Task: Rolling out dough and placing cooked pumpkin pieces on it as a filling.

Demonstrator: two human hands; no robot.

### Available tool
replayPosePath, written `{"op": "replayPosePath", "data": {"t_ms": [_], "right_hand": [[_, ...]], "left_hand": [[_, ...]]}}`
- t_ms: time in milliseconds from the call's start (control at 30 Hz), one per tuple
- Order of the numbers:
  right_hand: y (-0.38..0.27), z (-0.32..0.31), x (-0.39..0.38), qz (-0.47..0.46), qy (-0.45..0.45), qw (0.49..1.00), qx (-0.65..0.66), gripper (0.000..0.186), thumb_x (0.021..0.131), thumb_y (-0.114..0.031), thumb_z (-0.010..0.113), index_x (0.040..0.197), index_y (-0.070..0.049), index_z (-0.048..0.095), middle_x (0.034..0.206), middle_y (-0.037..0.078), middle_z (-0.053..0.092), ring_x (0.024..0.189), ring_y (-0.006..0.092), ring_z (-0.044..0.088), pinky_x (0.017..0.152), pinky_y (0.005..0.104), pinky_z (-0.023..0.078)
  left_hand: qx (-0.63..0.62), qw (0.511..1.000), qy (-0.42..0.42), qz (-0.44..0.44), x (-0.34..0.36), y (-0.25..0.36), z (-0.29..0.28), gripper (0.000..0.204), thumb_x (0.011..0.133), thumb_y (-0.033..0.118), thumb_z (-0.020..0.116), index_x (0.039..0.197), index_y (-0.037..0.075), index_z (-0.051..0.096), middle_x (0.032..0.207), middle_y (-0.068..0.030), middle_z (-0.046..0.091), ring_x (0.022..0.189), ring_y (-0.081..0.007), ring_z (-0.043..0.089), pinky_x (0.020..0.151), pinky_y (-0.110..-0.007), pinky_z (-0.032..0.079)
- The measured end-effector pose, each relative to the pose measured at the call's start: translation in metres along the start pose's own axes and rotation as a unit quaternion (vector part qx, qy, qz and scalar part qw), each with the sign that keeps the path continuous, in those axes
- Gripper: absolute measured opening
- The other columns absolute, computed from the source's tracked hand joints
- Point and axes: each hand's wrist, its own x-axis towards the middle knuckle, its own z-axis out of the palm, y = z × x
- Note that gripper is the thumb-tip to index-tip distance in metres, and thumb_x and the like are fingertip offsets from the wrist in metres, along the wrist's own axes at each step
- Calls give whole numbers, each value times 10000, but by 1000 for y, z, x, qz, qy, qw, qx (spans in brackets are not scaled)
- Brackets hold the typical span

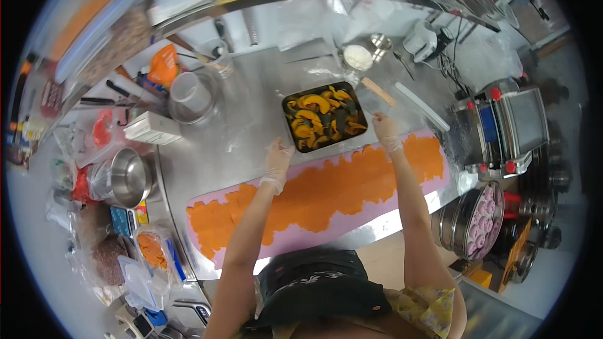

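Note:
A long pink sheet [292,241] lies across the front of the steel worktop, mostly covered with orange paste [326,194]. Behind it sits a dark rectangular tray of pumpkin slices [323,116]. My gloved left hand [276,163] is at the tray's lower left, fingers loosely bent and apart, with nothing visible in them. My gloved right hand [384,130] is beside the tray's right side, fingers pinched; what they hold, if anything, is too small to make out. A wooden bar [377,91] and a long white rod [422,107] lie beyond that hand.
At right stand a rolling machine [515,125] and stacked steamers with pink pieces [480,220]. At left are a steel bowl [129,179], a white carton [152,127], containers and bags. A bowl of white stuff [358,56] and a white mixer [419,41] stand at the back below a shelf.

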Motion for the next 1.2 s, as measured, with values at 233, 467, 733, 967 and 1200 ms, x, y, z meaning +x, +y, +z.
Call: {"op": "replayPosePath", "data": {"t_ms": [233, 467, 733, 967, 1200], "right_hand": [[31, 58, -16, 132, -67, 983, 109, 248, 871, -121, 491, 936, -47, 719, 693, 152, 680, 593, 243, 688, 613, 375, 539], [35, 17, -7, 125, 17, 979, 161, 216, 863, -201, 570, 927, -47, 707, 899, 227, 679, 862, 418, 648, 810, 471, 522], [99, -18, 46, 93, 27, 989, -108, 331, 809, -135, 646, 1139, -121, 647, 1257, 96, 567, 1106, 333, 574, 909, 425, 500], [93, -3, 59, 46, -55, 964, -255, 368, 782, -59, 628, 1148, -99, 637, 1089, 73, 609, 980, 250, 624, 757, 361, 555], [136, -26, 104, -138, 1, 969, -204, 447, 769, -46, 616, 1205, -141, 605, 1112, 89, 609, 1018, 280, 602, 827, 401, 517]], "left_hand": [[-97, 993, -61, -27, 13, -2, 39, 488, 809, -25, 479, 1278, 71, 572, 808, -32, 527, 622, -134, 542, 530, -276, 479], [-31, 997, -63, 17, 40, 15, 46, 539, 792, -62, 495, 1304, 77, 587, 763, -25, 512, 564, -128, 543, 512, -268, 490], [-57, 994, -90, 29, 28, 22, 65, 596, 772, -82, 503, 1331, 114, 574, 768, -23, 496, 593, -138, 539, 534, -269, 506], [-69, 995, -76, 8, 27, 10, 58, 623, 755, -96, 499, 1338, 115, 567, 881, -51, 503, 671, -147, 532, 543, -268, 503], [-15, 998, -53, 35, 26, 27, 70, 705, 752, -109, 467, 1417, 121, 512, 812, 4, 549, 629, -91, 512, 542, -236, 474]]}}
